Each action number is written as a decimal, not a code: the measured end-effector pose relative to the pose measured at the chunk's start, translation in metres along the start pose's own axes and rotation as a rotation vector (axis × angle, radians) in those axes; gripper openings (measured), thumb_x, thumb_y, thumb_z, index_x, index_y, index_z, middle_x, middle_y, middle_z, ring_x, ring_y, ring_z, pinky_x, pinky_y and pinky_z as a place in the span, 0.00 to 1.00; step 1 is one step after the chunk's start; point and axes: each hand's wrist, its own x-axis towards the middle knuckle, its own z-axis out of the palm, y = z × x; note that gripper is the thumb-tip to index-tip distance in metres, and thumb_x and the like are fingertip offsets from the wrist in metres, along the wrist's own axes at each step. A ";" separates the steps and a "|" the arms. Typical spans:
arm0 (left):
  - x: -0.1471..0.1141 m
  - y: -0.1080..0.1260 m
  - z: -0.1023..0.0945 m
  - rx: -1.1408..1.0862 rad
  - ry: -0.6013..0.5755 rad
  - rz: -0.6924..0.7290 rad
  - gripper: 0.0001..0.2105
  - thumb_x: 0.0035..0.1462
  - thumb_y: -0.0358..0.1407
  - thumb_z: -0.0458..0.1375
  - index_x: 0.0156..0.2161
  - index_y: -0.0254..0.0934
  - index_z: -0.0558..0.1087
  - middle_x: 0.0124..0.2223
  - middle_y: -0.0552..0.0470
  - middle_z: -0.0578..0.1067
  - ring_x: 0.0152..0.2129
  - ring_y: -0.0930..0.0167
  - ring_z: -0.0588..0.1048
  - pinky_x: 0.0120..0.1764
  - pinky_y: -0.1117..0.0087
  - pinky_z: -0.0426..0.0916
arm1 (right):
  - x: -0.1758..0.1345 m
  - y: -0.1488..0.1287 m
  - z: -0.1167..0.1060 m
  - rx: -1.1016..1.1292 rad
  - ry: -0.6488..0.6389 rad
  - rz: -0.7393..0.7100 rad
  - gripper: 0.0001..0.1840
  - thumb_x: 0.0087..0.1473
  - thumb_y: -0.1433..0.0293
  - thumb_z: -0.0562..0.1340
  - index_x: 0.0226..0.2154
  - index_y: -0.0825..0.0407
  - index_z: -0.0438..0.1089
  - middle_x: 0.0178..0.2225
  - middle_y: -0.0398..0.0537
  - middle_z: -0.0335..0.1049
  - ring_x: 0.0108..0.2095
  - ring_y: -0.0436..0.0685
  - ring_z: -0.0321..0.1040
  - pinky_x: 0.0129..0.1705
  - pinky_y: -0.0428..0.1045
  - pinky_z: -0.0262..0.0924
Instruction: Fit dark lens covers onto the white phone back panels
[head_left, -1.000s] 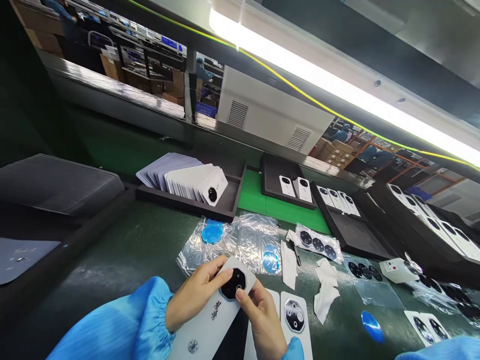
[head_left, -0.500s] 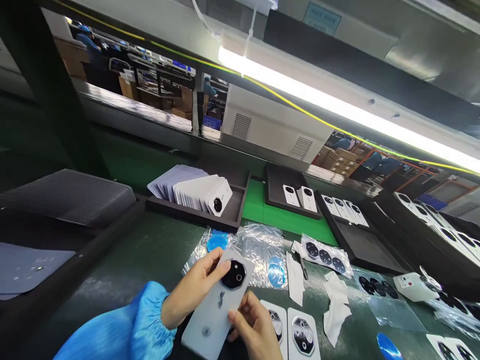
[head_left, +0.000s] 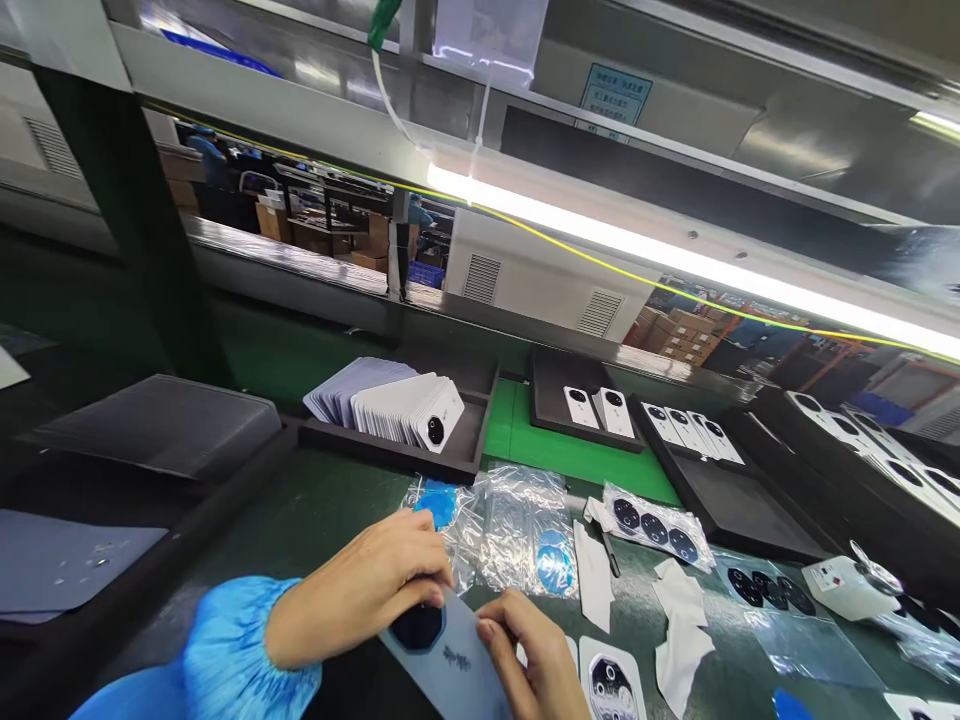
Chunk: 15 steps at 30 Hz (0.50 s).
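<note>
Between my hands is a pale phone back cover (head_left: 459,655) with a black camera piece (head_left: 417,628) and dark printed marks. My left hand (head_left: 375,580) is closed on the cover's upper end, its thumb by the camera piece and partly hiding it. My right hand (head_left: 536,650) grips the cover's right edge with thumb and bent fingers. The lower end of the cover runs out of view. Just right of my right hand lies another white cover (head_left: 611,675) with a shiny camera ring, partly cut off.
Behind lie clear plastic bags (head_left: 517,530) with blue film discs. A black tray (head_left: 390,455) holds a fanned stack of covers. White wipes (head_left: 679,620), a packet of black camera pieces (head_left: 656,525) and a white bottle (head_left: 847,590) are to the right. Grey sheets (head_left: 67,560) lie left.
The cover has turned, its camera end swinging left and down. My left hand has shifted left and now covers more of that end. My right hand has moved slightly right along the edge.
</note>
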 end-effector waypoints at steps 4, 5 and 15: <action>0.002 -0.009 -0.009 0.025 0.104 -0.057 0.09 0.58 0.28 0.54 0.29 0.41 0.74 0.30 0.57 0.75 0.32 0.71 0.72 0.34 0.75 0.64 | -0.010 0.002 -0.007 0.059 0.338 0.115 0.15 0.62 0.57 0.54 0.43 0.46 0.70 0.38 0.46 0.73 0.38 0.54 0.71 0.40 0.44 0.65; 0.005 -0.014 -0.013 0.023 0.183 -0.096 0.09 0.58 0.31 0.54 0.30 0.41 0.75 0.30 0.57 0.76 0.32 0.71 0.73 0.35 0.74 0.65 | -0.013 0.003 -0.009 0.061 0.469 0.166 0.16 0.60 0.55 0.55 0.44 0.46 0.70 0.41 0.48 0.72 0.41 0.56 0.70 0.43 0.46 0.65; 0.102 -0.080 -0.011 0.223 0.690 -0.581 0.09 0.63 0.32 0.52 0.47 0.34 0.70 0.38 0.49 0.76 0.35 0.67 0.76 0.38 0.66 0.70 | -0.052 0.013 -0.008 0.138 0.776 0.406 0.22 0.55 0.48 0.58 0.38 0.48 0.72 0.38 0.48 0.72 0.38 0.56 0.70 0.36 0.44 0.67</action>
